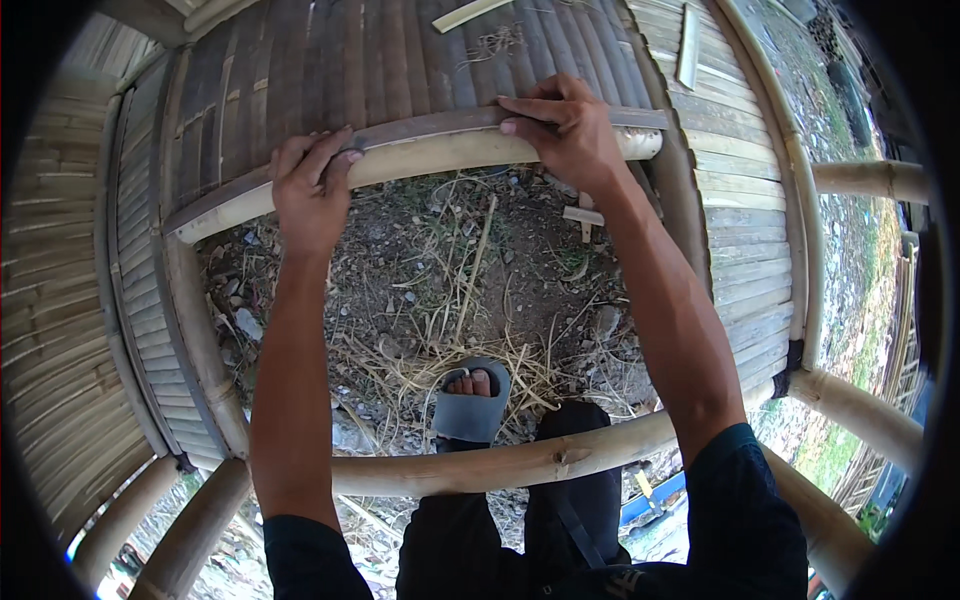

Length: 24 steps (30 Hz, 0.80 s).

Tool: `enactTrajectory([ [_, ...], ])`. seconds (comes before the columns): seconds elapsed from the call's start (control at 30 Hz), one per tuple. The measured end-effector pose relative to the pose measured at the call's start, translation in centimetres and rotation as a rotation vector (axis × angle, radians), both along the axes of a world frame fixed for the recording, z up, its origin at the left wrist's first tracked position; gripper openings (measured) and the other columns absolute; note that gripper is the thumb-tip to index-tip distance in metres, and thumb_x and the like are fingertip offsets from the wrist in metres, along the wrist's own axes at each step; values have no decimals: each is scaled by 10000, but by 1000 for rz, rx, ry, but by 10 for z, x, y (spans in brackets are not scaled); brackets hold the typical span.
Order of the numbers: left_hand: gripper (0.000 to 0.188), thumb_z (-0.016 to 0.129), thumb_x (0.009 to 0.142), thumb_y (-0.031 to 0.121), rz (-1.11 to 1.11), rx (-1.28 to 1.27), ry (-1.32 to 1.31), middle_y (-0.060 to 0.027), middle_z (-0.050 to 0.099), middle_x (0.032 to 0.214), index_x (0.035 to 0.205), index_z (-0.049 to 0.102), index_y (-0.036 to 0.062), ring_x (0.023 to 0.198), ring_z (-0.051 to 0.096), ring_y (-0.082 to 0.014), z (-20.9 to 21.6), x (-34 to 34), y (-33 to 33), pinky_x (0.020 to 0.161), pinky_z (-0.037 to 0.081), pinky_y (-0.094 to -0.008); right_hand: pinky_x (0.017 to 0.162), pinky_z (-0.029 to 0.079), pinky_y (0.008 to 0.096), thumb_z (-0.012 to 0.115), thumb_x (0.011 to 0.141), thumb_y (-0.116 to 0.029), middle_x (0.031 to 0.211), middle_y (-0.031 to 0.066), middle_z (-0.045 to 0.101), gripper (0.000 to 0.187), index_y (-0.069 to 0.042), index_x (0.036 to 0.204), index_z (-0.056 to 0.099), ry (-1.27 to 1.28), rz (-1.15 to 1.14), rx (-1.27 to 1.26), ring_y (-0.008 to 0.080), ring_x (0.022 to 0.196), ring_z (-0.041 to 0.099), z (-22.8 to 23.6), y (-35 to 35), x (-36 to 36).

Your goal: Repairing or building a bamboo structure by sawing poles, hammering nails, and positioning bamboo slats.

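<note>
A long, thin dark bamboo strip (430, 128) lies along the front edge of a platform of brown bamboo slats (370, 60). Just below it runs a thick pale bamboo pole (440, 158). My left hand (312, 190) pinches the strip left of its middle, fingers on top and thumb at the front side. Toward the right end, my right hand (572, 135) grips the same strip between thumb and fingers. Both arms are stretched forward, and the strip reaches nearly to the posts on both sides.
Bamboo-slat benches flank me, one on the left (165, 330) and one on the right (740, 230). A bamboo rail (510, 468) crosses in front of my legs. Below are soil, dry fibres and a grey slipper (470, 405). A loose bamboo slat (470, 14) lies on the platform.
</note>
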State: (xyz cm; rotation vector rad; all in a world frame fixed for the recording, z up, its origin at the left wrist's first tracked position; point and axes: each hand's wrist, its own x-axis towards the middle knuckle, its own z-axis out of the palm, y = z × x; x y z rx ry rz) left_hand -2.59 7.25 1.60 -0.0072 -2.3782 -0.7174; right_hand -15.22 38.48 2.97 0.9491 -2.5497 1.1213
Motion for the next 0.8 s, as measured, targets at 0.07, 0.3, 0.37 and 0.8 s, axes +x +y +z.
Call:
enactTrajectory([
  [0.07,295,815,844,29,16,6,43,-113,732,1049,1127,829,110,1041,662,-308,2,-6,16,935,512,-431,869,555,413,880,861,-238,1059,121,698,316,-164,1166,844,-87,-42,31,297,994,678,10,10,1],
  [0.3,281,841,838,94,33,-37,83,-63,677,1030,1118,832,123,1018,607,-291,-8,-6,12,906,507,-445,858,533,339,839,915,-166,1059,91,702,315,-97,1222,817,-96,-4,73,199,952,686,12,11,1],
  [0.37,285,840,837,87,45,-54,77,-57,668,1034,1118,831,127,1013,604,-291,-7,-4,11,910,507,-445,858,533,340,837,918,-174,1064,89,702,314,-104,1224,818,-89,-4,89,199,951,686,10,10,1],
  [0.8,238,830,833,88,21,-12,94,-64,693,1022,1068,846,115,1021,620,-289,-7,-9,15,932,502,-450,910,524,322,806,956,-182,1127,68,693,323,-138,1276,801,-137,-44,115,167,1020,670,9,12,1],
])
